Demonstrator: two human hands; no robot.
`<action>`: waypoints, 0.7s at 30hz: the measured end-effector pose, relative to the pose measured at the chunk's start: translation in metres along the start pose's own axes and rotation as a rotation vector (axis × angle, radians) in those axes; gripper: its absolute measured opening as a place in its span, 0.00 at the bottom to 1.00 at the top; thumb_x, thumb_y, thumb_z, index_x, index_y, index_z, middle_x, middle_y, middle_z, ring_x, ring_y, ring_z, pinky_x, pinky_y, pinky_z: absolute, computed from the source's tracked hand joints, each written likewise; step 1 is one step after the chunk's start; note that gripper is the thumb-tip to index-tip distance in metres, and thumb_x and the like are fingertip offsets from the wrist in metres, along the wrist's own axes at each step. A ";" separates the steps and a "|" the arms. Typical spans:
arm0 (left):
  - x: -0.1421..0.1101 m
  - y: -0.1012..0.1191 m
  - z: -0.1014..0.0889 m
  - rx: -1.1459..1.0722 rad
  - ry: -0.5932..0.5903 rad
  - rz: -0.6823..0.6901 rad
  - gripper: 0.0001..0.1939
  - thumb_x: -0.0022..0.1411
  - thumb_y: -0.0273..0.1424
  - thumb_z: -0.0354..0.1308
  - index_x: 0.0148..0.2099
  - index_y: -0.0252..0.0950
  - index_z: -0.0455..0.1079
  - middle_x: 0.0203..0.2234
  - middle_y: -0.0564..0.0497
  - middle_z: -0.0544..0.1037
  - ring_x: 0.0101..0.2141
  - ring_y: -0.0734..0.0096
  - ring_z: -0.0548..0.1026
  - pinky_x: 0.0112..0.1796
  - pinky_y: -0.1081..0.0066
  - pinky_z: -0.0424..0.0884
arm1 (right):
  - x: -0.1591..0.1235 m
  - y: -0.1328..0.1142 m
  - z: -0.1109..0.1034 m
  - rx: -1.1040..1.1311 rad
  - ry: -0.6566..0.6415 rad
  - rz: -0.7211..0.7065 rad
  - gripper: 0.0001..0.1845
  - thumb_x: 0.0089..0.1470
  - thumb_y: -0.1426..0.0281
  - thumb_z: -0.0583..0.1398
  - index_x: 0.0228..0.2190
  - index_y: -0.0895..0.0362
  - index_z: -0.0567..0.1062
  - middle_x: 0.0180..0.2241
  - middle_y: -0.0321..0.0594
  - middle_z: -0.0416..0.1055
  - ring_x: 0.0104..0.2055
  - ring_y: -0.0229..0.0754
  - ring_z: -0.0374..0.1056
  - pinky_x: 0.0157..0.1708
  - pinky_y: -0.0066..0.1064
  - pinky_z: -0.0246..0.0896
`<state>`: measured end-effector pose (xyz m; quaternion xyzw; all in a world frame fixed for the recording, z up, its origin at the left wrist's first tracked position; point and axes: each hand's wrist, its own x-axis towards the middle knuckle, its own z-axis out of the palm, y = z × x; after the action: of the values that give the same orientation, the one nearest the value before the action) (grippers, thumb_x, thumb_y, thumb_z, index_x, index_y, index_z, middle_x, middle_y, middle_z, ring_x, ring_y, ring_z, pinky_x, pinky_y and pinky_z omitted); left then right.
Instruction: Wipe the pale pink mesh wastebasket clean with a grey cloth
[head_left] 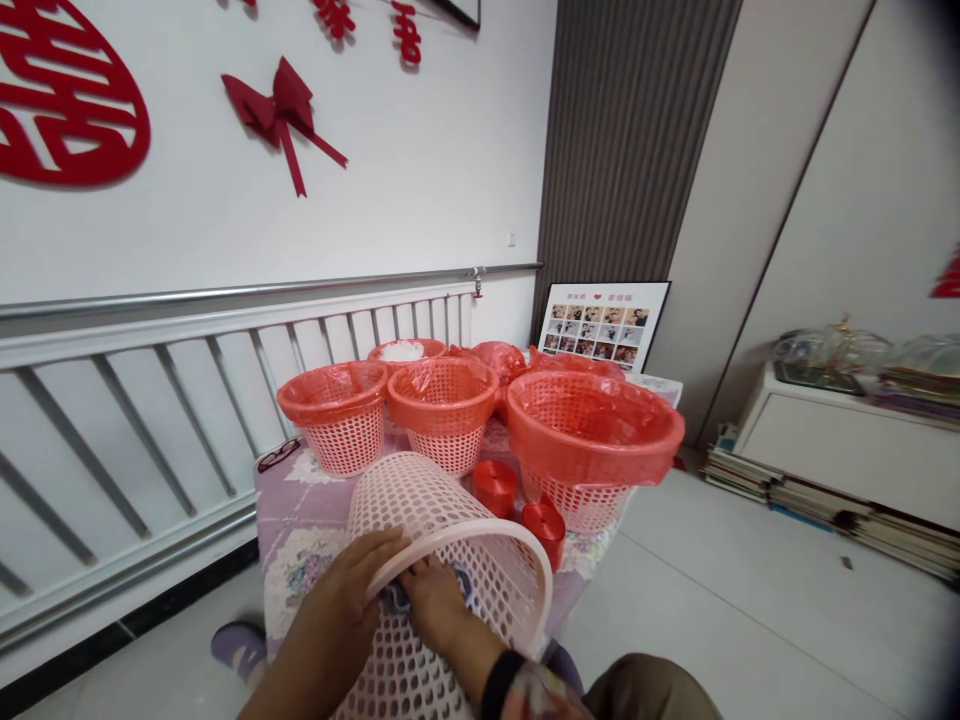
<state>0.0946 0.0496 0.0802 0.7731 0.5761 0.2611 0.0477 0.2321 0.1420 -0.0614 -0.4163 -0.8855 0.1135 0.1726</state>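
Observation:
A pale pink perforated plastic basket lies tipped on its side at the near edge of the table, its mouth facing me. My left hand grips its rim from the left, the thumb side largely hidden. Inside the basket, my right hand presses a bunched bluish-grey cloth against the wall, fingers closed over it. Just beyond the basket are two rolls of red ribbon, one nearer than the other. Behind them stand several similar baskets lined with red plastic bags.
A purple floral tablecloth covers the table, with eyeglasses at its left edge. A white radiator runs along the wall. One back basket holds something white. A framed photo board leans in the corner; stacked books lie right.

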 end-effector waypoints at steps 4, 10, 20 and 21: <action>-0.003 -0.003 0.002 0.013 0.018 -0.004 0.38 0.46 0.16 0.43 0.59 0.38 0.70 0.59 0.46 0.74 0.60 0.63 0.70 0.61 0.50 0.65 | -0.053 0.003 0.023 -0.044 -0.038 0.002 0.12 0.54 0.69 0.64 0.41 0.49 0.78 0.45 0.42 0.76 0.50 0.56 0.70 0.47 0.50 0.68; -0.003 -0.005 0.006 0.020 0.071 0.021 0.38 0.45 0.16 0.45 0.59 0.39 0.70 0.58 0.45 0.75 0.59 0.58 0.71 0.60 0.46 0.64 | -0.115 0.026 0.081 -0.177 0.187 -0.169 0.10 0.55 0.54 0.63 0.39 0.40 0.78 0.39 0.34 0.79 0.44 0.53 0.73 0.34 0.37 0.71; -0.074 -0.031 0.060 -0.315 0.412 -0.294 0.29 0.69 0.35 0.48 0.69 0.47 0.47 0.68 0.44 0.59 0.66 0.55 0.60 0.60 0.51 0.64 | -0.123 0.035 0.091 -0.077 0.211 -0.120 0.13 0.52 0.54 0.65 0.41 0.38 0.78 0.43 0.32 0.79 0.44 0.51 0.74 0.36 0.36 0.72; -0.087 -0.035 0.071 -0.294 0.386 -0.365 0.31 0.69 0.35 0.48 0.71 0.47 0.44 0.66 0.44 0.63 0.64 0.55 0.64 0.59 0.51 0.67 | -0.123 0.036 0.091 -0.067 0.194 -0.109 0.13 0.52 0.54 0.65 0.42 0.37 0.78 0.43 0.32 0.79 0.45 0.52 0.74 0.37 0.37 0.73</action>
<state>0.0794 -0.0019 -0.0243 0.5777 0.6599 0.4710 0.0947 0.2941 0.0636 -0.1831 -0.3823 -0.8891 0.0337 0.2494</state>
